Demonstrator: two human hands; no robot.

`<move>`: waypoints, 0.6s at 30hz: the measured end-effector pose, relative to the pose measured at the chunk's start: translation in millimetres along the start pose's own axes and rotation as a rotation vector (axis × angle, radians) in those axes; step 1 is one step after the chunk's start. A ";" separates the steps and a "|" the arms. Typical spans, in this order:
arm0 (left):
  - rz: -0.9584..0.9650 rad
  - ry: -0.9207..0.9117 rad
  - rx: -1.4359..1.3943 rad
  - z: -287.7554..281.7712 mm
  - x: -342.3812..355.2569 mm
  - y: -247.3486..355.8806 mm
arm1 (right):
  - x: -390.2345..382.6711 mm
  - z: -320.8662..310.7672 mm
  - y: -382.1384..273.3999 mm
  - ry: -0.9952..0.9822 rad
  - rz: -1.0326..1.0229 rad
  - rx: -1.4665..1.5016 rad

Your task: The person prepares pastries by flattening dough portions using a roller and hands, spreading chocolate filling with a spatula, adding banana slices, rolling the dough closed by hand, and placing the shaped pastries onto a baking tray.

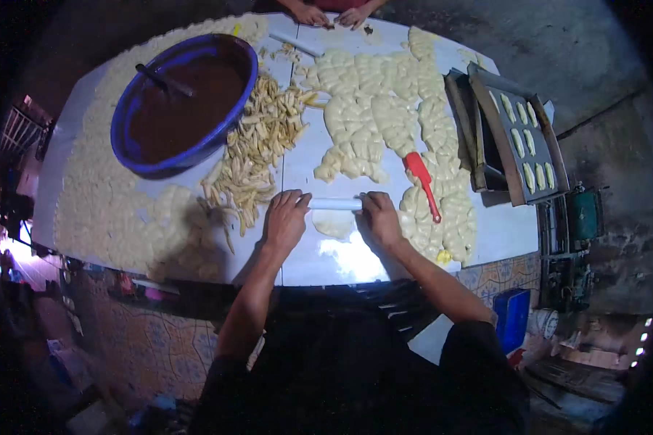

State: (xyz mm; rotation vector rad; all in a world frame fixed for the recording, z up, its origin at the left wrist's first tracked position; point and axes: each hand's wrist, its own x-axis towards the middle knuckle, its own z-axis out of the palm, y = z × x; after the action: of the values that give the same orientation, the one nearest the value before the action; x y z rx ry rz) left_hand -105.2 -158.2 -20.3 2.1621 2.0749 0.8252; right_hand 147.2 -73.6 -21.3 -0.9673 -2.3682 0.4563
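A white rolling pin [335,204] lies crosswise near the table's front edge. My left hand [288,221] is closed over its left end, and my right hand [381,219] grips the right end. Just on the near side of the pin, a flattened piece of dough [333,224] rests on the white tabletop [305,264]. To the left of my left hand is a heap of pale sliced strips [257,145], banana-like in look. Many portioned dough pieces [352,127] spread out beyond the pin. A red broad-headed tool with a slim handle [421,174] lies on dough beyond my right hand.
A blue basin [149,168] of brown paste with a dark-handled utensil [163,80] stands at left, surrounded by more dough [94,188]. Another person's hands [353,17] work at the far edge, near a second white pin [296,43]. Trays [515,170] holding several dough rolls lean at right.
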 end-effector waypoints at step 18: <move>-0.206 -0.043 0.203 33.4 66.1 35.1 | 11.5 -6.5 -1.9 -0.067 0.133 -0.396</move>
State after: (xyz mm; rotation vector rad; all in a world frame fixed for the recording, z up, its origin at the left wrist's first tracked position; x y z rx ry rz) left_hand -61.9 -89.0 -12.7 1.9850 2.4012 0.5653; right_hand 143.1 -65.9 -11.1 -1.3081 -2.5168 0.0645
